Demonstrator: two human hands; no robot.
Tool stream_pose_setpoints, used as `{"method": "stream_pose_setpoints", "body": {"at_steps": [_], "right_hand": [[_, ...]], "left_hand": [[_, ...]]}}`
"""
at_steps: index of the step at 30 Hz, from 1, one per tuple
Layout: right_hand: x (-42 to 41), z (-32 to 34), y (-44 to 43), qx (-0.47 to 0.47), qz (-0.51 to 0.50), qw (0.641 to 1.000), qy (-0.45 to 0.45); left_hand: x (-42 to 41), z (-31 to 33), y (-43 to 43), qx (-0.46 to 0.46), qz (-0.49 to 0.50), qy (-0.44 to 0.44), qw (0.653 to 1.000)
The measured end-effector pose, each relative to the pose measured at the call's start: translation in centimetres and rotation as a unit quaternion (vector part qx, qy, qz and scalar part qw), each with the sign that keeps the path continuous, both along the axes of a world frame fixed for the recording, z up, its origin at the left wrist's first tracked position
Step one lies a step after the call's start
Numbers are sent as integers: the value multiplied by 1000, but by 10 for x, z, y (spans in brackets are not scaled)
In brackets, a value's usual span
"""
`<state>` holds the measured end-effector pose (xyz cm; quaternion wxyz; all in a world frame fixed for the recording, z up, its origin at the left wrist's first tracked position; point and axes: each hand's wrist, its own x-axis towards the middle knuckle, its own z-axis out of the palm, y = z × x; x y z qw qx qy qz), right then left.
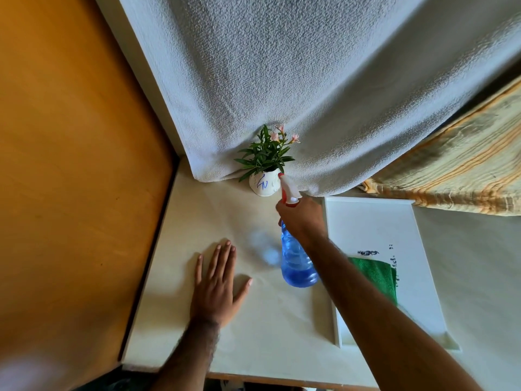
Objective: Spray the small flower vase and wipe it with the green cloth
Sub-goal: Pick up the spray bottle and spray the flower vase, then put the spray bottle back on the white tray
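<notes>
A small white vase (pixel 263 186) with blue scribbles holds green leaves and pink flowers and stands at the back of the table against a hanging white cloth. My right hand (pixel 301 218) grips a blue spray bottle (pixel 297 261) by its neck. The bottle's red and white nozzle (pixel 286 184) points at the vase's right side, almost touching it. My left hand (pixel 218 280) lies flat on the table, fingers spread, holding nothing. The green cloth (pixel 379 273) lies folded on a white tray, partly hidden behind my right forearm.
The white tray (pixel 375 221) sits on the table to the right of the bottle. A white textured cloth (pixel 282 80) hangs behind the vase, with a striped yellow fabric (pixel 465 165) at the right. An orange wooden panel (pixel 70 165) borders the table's left edge.
</notes>
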<state>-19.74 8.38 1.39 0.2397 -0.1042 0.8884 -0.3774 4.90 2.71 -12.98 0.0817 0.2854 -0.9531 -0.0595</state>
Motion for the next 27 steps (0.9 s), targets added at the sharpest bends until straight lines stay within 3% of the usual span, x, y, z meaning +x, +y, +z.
{"method": "stream_pose_setpoints", "body": {"at_steps": [6, 9, 15, 18, 27], "right_hand": [[-19, 35, 45, -207, -142, 966, 68], [-44, 47, 71, -257, -174, 940, 145], [-84, 28, 102, -290, -175, 914, 222], [-98, 12, 109, -265, -157, 921, 239], [-116, -25, 123, -275, -150, 927, 206]], "left_hand": [[2, -1, -1, 3, -3, -2, 1000], [1, 0, 0, 0, -6, 2, 1000], [1, -1, 1, -4, -7, 4, 1000], [0, -3, 2, -7, -5, 8, 1000], [2, -7, -1, -2, -6, -10, 1000]]}}
